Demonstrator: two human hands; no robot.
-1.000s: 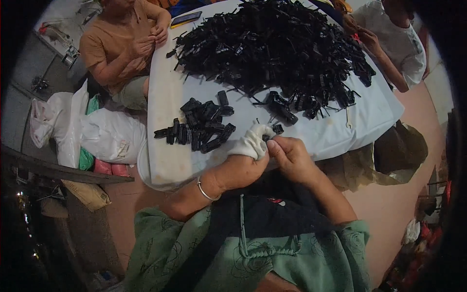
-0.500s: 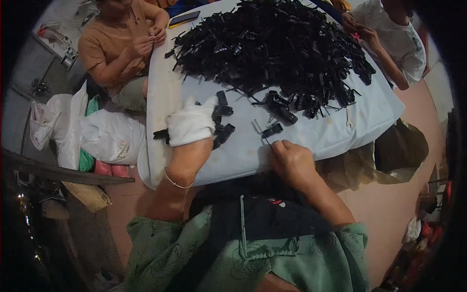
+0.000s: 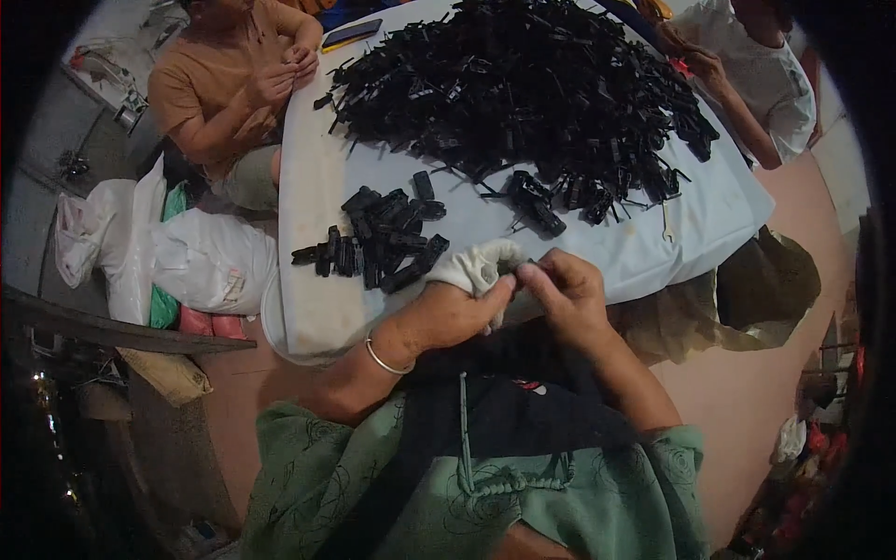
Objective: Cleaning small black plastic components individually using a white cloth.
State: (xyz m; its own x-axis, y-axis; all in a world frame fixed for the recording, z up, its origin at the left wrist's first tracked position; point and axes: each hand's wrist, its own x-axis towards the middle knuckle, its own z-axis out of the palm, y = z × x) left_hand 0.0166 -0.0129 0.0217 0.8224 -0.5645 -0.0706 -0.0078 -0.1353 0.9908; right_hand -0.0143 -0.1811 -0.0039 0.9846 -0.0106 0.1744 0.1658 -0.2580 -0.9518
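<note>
My left hand (image 3: 476, 275), in a white glove with the thumb bare, has its fingers curled at the table's near edge. My right hand (image 3: 567, 287) is bare and meets it there, thumb and forefinger pinched together. A dark bit of a black plastic part shows between the hands; the fingers hide most of it. Left of them lies a small heap of black plastic pieces (image 3: 381, 229). Farther back rises a large pile of black parts with thin rods (image 3: 523, 84). A few black parts (image 3: 537, 205) lie at the pile's near side.
The table (image 3: 313, 187) has a pale cover. A wrench (image 3: 667, 224) lies on its right side, a phone (image 3: 352, 35) at the far left. One person (image 3: 224, 93) sits at the left, another (image 3: 756, 84) at the right. White bags (image 3: 215, 257) stand left of the table.
My left hand has left the small heap and come right and nearer, meeting my right hand. The black part with rods, earlier at my right fingertips over the table, is now mostly hidden between my hands.
</note>
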